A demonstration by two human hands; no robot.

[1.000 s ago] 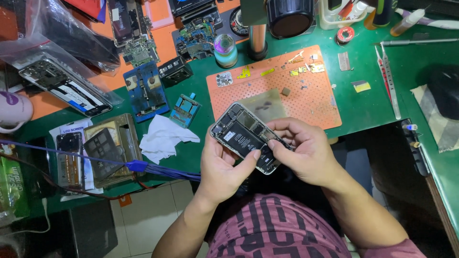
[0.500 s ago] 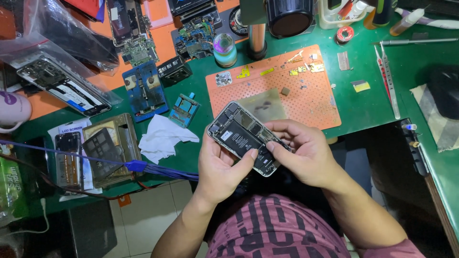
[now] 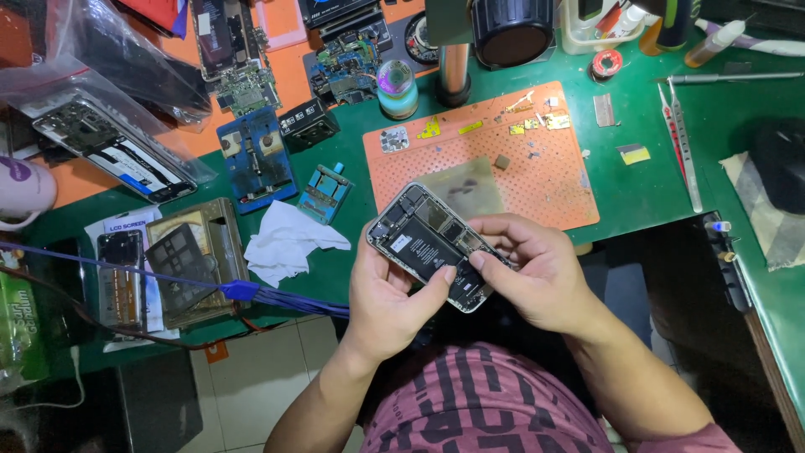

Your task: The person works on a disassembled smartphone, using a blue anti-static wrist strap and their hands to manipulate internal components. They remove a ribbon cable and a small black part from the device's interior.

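Left hand cupping a flat opened phone, circuitry exposed, above the green tabletop's near edge, right hand pinching its near end, dotted orange mat beyond, crumpled white tissue left.

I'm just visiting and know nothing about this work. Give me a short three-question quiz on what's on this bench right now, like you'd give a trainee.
1. True or false: the opened phone lies flat on the orange mat.
2. Which hands grip the phone? A) left only B) right only C) both
3. What white thing lies on the green table just left of the left hand?

Key:
1. False; it is held above the table edge.
2. C; the left hand and the right hand both hold it.
3. A crumpled white tissue.
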